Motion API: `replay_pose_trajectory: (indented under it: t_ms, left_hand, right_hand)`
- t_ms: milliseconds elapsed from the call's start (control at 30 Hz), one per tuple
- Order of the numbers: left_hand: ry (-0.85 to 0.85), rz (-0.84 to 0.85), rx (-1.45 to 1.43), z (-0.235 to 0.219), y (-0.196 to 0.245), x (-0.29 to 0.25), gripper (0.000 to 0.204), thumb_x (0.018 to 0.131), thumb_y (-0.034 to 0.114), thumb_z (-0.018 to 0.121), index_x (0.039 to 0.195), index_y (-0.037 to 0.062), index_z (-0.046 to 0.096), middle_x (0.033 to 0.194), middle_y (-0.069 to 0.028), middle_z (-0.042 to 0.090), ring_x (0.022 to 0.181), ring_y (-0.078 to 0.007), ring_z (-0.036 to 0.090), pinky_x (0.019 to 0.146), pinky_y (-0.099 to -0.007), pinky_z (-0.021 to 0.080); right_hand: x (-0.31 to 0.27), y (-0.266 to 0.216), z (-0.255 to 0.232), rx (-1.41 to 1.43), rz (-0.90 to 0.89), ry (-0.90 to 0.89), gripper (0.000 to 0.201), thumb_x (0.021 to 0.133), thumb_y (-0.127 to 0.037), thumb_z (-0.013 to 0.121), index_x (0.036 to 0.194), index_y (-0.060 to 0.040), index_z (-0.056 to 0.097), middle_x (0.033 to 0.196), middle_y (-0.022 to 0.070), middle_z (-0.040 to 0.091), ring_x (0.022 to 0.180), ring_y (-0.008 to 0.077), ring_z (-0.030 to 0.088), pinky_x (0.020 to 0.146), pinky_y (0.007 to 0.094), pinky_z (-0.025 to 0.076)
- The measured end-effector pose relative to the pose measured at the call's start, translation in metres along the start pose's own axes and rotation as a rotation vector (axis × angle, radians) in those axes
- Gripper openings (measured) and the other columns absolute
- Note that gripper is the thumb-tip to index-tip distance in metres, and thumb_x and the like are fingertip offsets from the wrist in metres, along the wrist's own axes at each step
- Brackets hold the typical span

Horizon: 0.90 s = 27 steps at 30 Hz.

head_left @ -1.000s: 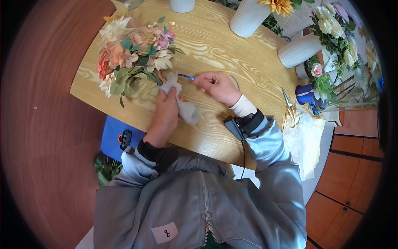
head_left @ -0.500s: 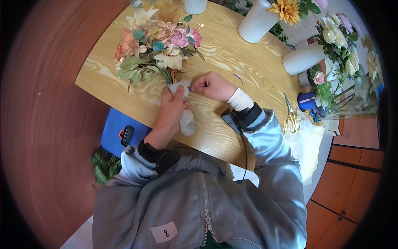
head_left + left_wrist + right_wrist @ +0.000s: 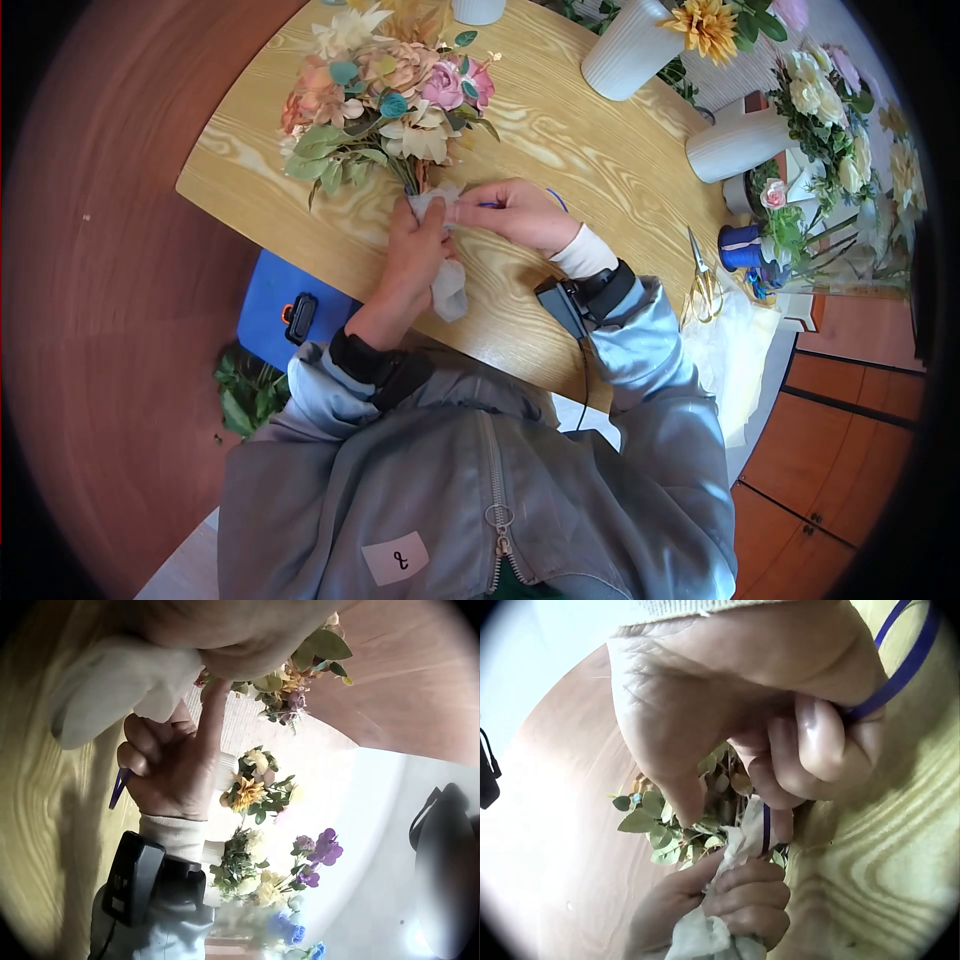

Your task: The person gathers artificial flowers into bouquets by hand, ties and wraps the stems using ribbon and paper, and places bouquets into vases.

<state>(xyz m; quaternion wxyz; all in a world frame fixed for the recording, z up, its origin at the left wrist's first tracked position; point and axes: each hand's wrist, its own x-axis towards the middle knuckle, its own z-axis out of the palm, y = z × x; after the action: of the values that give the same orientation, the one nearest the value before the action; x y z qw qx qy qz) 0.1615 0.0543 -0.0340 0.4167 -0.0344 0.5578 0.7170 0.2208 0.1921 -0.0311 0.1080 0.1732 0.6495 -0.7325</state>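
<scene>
Bouquet (image 3: 400,95) heads in peach, cream and pink lie over the wood-grained table (image 3: 560,130), with the stems running toward the person into a crumpled white wrap (image 3: 452,290). From above, the left hand (image 3: 410,255) grips that wrap, and the right hand (image 3: 525,215) works right beside it, a bit of blue ribbon (image 3: 907,671) showing at its fingers and beyond them.

The right wrist view gives what the head view hides: the left fingers curl round the wrap, pressed together side by side, and a narrow band of the ribbon crosses the white just above them. It also shows the right hand's lower fingers folded on the ribbon, which loops out past them, while the thumb stands apart. One finger reaches down by the band; whether it touches, I can't tell.

In the left wrist view the near hand is blurred, probably the left; purple flowers (image 3: 326,847) and blue flowers (image 3: 289,928) come up clearly there, away past the right hand. Only the head view takes in the gold-handled scissors (image 3: 706,290) and the blue spool (image 3: 740,247) near the table's far right side.
</scene>
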Motion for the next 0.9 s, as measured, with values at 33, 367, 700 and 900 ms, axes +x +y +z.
replay_pose_trajectory:
  t_ms: [33,367,700,900]
  left_hand:
    - [-0.011,-0.024,-0.012,0.0,0.0,0.0,0.016,0.085,0.02,0.047,0.094,0.0111,0.037,0.066,-0.0014,0.04,0.047,-0.0076,0.036,0.039,-0.0228,0.035]
    - [-0.141,-0.161,-0.127,-0.004,0.017,-0.005,0.015,0.078,0.011,0.046,0.091,0.0106,0.038,0.065,-0.0027,0.042,0.045,-0.0098,0.037,0.04,-0.023,0.034]
    - [-0.196,-0.149,-0.119,-0.013,0.023,-0.004,0.027,0.072,0.002,0.042,0.096,0.0103,0.034,0.061,-0.0004,0.035,0.045,-0.0082,0.034,0.041,-0.0232,0.033]
    - [-0.193,-0.138,-0.134,-0.011,0.027,-0.005,0.027,0.073,0.003,0.042,0.098,0.0108,0.033,0.061,0.0,0.035,0.045,-0.008,0.034,0.042,-0.0231,0.033]
  right_hand:
    - [0.001,0.001,0.002,-0.026,-0.097,-0.023,0.02,0.081,-0.019,0.058,0.082,0.0009,0.061,0.072,0.0001,0.059,0.066,0.0047,0.05,0.059,0.0194,0.041]
    - [0.014,-0.001,0.001,-0.039,-0.145,-0.088,0.012,0.079,-0.009,0.057,0.084,0.0017,0.06,0.072,0.0024,0.059,0.067,0.0063,0.052,0.062,0.0197,0.042]
    - [0.008,-0.003,-0.01,-0.058,-0.054,0.029,0.022,0.082,-0.011,0.05,0.101,-0.0011,0.055,0.07,0.0001,0.051,0.062,0.0056,0.044,0.059,0.0196,0.038]
    - [0.005,0.02,-0.026,-0.12,-0.168,-0.084,0.025,0.081,-0.003,0.043,0.104,0.0003,0.049,0.067,0.0011,0.047,0.061,0.0075,0.043,0.06,0.0205,0.038]
